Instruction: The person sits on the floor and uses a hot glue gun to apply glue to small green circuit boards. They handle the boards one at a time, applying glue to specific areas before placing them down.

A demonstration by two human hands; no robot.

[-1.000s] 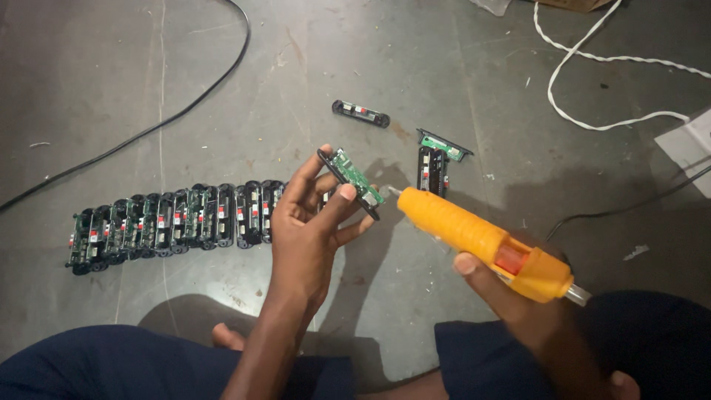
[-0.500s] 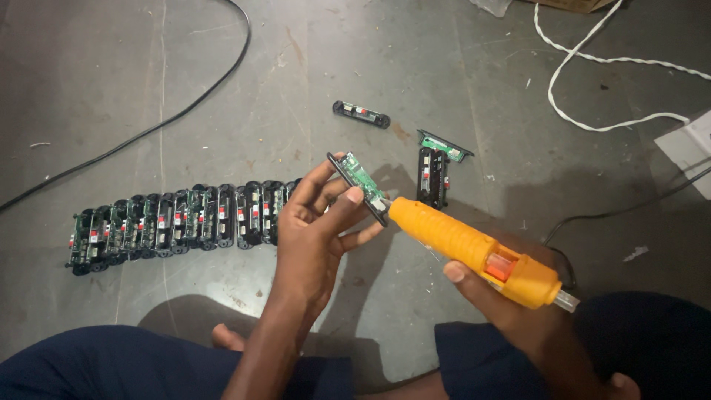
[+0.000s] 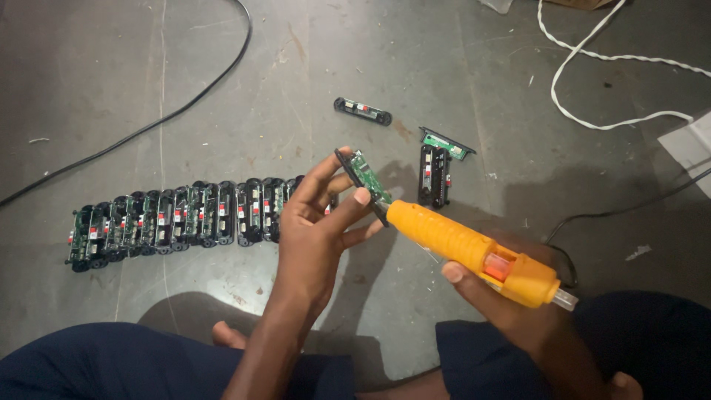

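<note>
Since the earlier frame, the orange glue gun, gripped by the right hand, has closed on the green circuit board pinched in the left hand. Board's long axis slants down-right, nozzle meeting its lower end; open floor lies beyond.

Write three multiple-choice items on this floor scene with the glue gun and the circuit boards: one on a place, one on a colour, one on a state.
1. Where does the row of boards lie?
A. Left of the left hand
B. On a shelf
C. In a box

2. What colour is the glue gun?
A. Blue
B. Orange
C. White

3. How is the small green board placed?
A. Flat on the floor
B. Pinched in the left hand
C. Inside a bag

Answers: 1 A, it stretches along the floor leftward; 2 B, its body is orange in the right hand; 3 B, fingers grip it at the gun's nozzle.
</note>
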